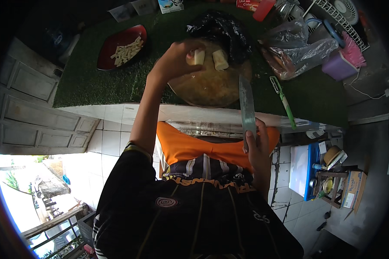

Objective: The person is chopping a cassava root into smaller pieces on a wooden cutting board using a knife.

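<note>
My left hand reaches over a round wooden cutting board, with its thumb and fingers around a short, pale peeled vegetable piece. A second pale piece lies on the board just right of it. My right hand grips a knife at its near end, beyond the table's front edge. The broad blade points away from me, with its far end over the board's right side. To the left, a dark red dish contains many small cut pale sticks.
A black plastic bag sits crumpled at the board's far side. Right of the board lie a green-handled peeler and a clear plastic bag. A purple container and a small white fan stand at the far right.
</note>
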Demonstrator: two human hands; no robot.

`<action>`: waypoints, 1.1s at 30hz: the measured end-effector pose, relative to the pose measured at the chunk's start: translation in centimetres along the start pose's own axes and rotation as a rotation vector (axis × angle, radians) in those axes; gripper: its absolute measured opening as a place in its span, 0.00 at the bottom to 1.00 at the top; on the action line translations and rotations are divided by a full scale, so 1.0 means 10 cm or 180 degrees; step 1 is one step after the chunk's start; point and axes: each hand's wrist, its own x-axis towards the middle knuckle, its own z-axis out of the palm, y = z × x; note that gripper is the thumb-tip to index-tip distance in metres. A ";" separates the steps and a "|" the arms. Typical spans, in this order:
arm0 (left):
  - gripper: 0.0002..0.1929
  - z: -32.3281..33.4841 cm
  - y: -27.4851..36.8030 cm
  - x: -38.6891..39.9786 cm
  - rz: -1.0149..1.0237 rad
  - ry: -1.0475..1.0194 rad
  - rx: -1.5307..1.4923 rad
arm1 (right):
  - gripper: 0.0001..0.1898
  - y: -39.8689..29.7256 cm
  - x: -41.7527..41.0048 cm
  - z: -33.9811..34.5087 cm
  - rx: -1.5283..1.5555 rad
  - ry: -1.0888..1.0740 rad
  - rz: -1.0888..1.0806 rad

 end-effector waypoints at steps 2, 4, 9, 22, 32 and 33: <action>0.31 0.11 0.16 -0.19 -0.0074 0.0578 0.0184 | 0.22 0.02 -0.01 -0.03 -0.0741 0.0258 -0.0288; 0.30 0.27 0.49 -0.45 -0.0481 0.0974 0.0364 | 0.25 -0.20 -0.04 0.06 -0.1047 0.0305 -0.0459; 0.31 0.44 0.79 -0.73 -0.0964 0.1402 -0.0129 | 0.35 -0.70 0.17 0.29 -0.2458 0.0127 -0.1531; 0.28 0.37 0.68 -0.79 -0.0772 0.1395 -0.0225 | 0.37 -0.81 0.64 0.51 -0.3504 -0.0443 -0.1757; 0.28 0.41 0.62 -0.80 -0.0821 0.1451 -0.0143 | 0.38 -0.63 0.64 0.56 -0.3627 -0.0458 -0.1788; 0.28 0.43 0.60 -0.80 -0.0734 0.1463 -0.0135 | 0.38 -0.61 0.64 0.56 -0.3623 -0.0452 -0.1766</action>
